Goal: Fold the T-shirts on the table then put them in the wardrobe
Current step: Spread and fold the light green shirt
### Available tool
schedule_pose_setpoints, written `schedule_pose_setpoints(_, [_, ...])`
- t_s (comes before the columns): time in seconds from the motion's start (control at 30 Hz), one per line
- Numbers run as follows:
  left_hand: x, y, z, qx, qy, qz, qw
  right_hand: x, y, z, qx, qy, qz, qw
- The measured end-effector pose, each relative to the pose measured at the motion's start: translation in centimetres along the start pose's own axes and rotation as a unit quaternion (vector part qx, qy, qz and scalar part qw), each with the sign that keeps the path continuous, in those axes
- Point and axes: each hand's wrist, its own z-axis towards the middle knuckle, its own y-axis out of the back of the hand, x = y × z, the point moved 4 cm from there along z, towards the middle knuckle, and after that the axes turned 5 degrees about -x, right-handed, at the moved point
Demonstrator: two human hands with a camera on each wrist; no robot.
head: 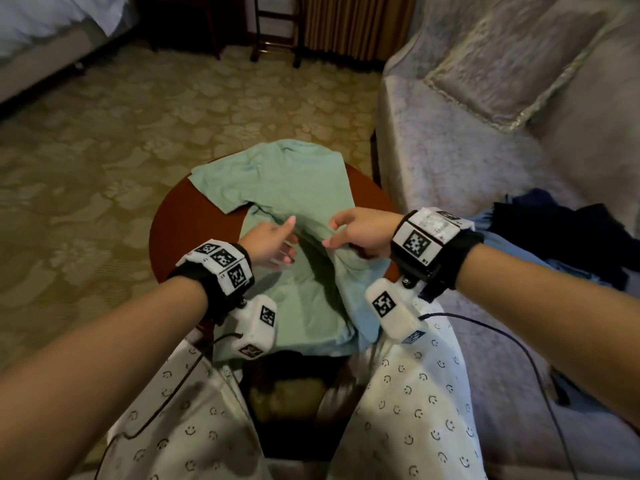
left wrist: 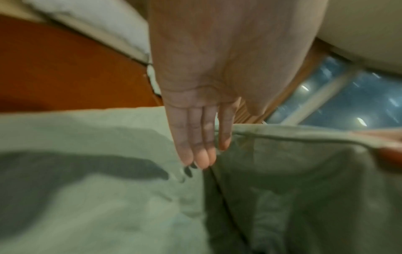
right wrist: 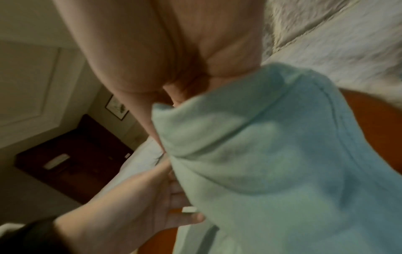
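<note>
A pale green T-shirt (head: 287,188) lies spread over a small round wooden table (head: 180,230), its near part hanging over the table's front edge. My right hand (head: 356,233) pinches a raised fold of the shirt (right wrist: 250,154) near its middle and lifts it off the table. My left hand (head: 273,244) lies beside that fold with straight fingers (left wrist: 200,149), their tips touching the flat cloth (left wrist: 97,197). In the right wrist view my right fingers are hidden behind the bunched cloth.
A grey sofa (head: 467,157) with a cushion (head: 512,64) stands to the right, with dark blue clothes (head: 561,233) piled on its seat. Patterned carpet (head: 104,150) lies left and beyond. A bed corner (head: 45,32) is at the far left. My knees sit against the table's front.
</note>
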Motion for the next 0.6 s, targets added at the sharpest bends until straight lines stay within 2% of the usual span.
schedule_pose_setpoints(0.03, [0.1,0.0,-0.6,0.014,0.042,-0.068,0.997,0.8,-0.8,0.0,0.001,0.005,0.005,1.000])
schedule_pose_setpoints(0.1, [0.7,0.3,-1.6,0.027,0.087,-0.138,0.986,2.1,-2.8,-0.2,0.011,0.009,0.016,1.000])
schedule_pose_setpoints(0.27, [3.5,2.5,-2.9,0.032,0.107,-0.168,0.980,4.1,-8.0,-1.6,0.051,-0.008,0.058,0.997])
schedule_pose_setpoints(0.37, [5.1,3.8,-3.2,0.018,0.112,-0.186,0.976,4.6,-11.8,-2.5,0.132,-0.033,0.137,0.981])
schedule_pose_setpoints(0.47, [6.4,4.9,-3.2,0.002,0.115,-0.178,0.977,4.7,-14.6,-3.3,0.232,-0.060,0.147,0.960])
schedule_pose_setpoints(0.53, [7.2,4.8,-3.1,0.017,0.110,-0.157,0.981,4.6,-14.3,-2.9,0.220,-0.068,0.149,0.962])
schedule_pose_setpoints(0.6, [7.8,4.4,-3.0,0.029,0.118,-0.137,0.983,4.0,-12.5,-1.7,0.159,-0.065,0.118,0.978])
